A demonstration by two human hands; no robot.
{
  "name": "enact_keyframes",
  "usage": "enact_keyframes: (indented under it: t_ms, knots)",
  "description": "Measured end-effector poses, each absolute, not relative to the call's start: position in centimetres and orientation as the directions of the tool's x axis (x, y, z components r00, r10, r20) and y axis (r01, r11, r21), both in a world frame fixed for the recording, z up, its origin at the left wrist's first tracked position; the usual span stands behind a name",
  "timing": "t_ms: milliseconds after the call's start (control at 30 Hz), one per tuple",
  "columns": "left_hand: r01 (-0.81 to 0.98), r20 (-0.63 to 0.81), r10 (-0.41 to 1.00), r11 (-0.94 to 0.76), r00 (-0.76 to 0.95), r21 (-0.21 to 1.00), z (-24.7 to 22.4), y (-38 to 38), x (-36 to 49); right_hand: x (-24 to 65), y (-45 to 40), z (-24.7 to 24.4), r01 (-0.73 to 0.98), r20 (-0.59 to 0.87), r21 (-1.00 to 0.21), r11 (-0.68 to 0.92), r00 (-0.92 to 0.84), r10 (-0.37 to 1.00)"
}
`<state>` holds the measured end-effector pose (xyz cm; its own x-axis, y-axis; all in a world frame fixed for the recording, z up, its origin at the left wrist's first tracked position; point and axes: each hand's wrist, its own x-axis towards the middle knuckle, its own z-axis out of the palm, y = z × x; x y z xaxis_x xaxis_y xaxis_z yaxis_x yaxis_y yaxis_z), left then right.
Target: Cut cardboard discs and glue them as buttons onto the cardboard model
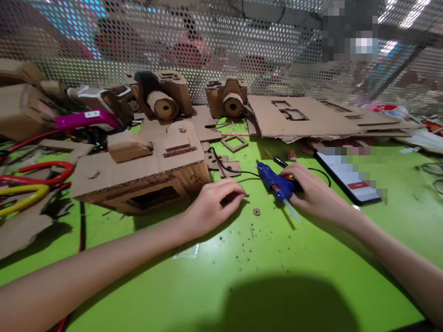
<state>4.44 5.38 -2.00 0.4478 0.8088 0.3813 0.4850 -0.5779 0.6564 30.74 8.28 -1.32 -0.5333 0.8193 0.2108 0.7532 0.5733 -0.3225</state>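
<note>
In the head view my right hand (311, 189) is wrapped round a blue hot glue gun (275, 182), its clear glue stick poking out of the back toward me. Its nozzle points away from me, up and left. My left hand (216, 203) has thumb and fingertips pinched together; a tiny brown bit shows at the tips, too small to name. Close behind that hand stands a large cardboard camera model (145, 161) with a rectangular opening in its near side. A small cardboard ring (256, 212) lies on the green table (214, 295) between my hands.
Two cardboard cameras (166, 106) stand at the back before a perforated metal screen (224, 55). A cut cardboard sheet (325, 120) lies back right, a phone (349, 177) in front of it. Red-handled (51, 173) and yellow-handled tools (24, 200) are left. A black cord runs behind the glue gun.
</note>
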Motion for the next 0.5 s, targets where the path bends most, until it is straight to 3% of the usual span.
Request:
enact_keyframes:
  t_ms: [200, 333, 400, 500]
  knots:
    - [0.466, 0.250, 0.927, -0.358, 0.280, 0.809, -0.9, 5.4, 4.3, 30.2, 7.9, -1.5, 0.733, 0.408, -0.339, 0.589, -0.450, 0.795]
    - [0.325, 0.127, 0.971, -0.189, 0.203, 0.927, -0.7, 5.3, 4.7, 30.5, 7.3, -0.7, 0.720, 0.538, -0.403, 0.565, -0.314, 0.783]
    - [0.230, 0.037, 0.983, -0.080, 0.182, 0.970, -0.4, 4.9, 5.0, 30.9, 7.0, -0.6, 0.720, 0.547, -0.456, 0.522, -0.236, 0.803]
    - [0.083, -0.105, 0.972, 0.089, 0.209, 0.993, -0.1, 4.3, 5.5, 31.3, 6.4, -0.5, 0.648, 0.478, -0.639, 0.414, -0.087, 0.874]
